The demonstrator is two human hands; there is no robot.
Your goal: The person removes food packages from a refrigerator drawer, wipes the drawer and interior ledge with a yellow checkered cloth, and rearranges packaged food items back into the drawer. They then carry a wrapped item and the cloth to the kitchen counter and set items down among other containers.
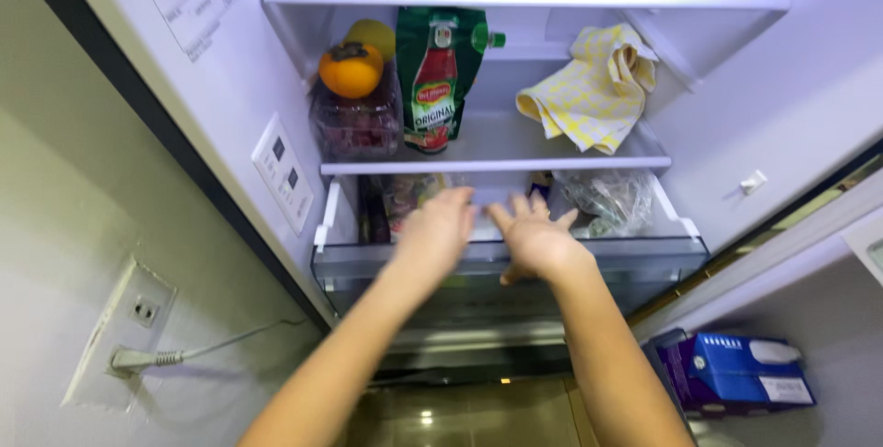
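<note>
Both your left hand (437,231) and right hand (535,240) are reaching over the fridge drawer (515,258) holding bagged food, fingers spread wide and gripping nothing.

Green-red sauce pouch (440,79) upright on shelf (515,148), blue box (740,369) lower right

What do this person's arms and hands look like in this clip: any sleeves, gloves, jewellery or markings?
Both forearms are bare as far as the frame shows, with no sleeves in view. The left hand and right hand wear no gloves. No watch, bracelet or ring is visible, though motion blur softens the fingers. No markings can be made out.
</note>
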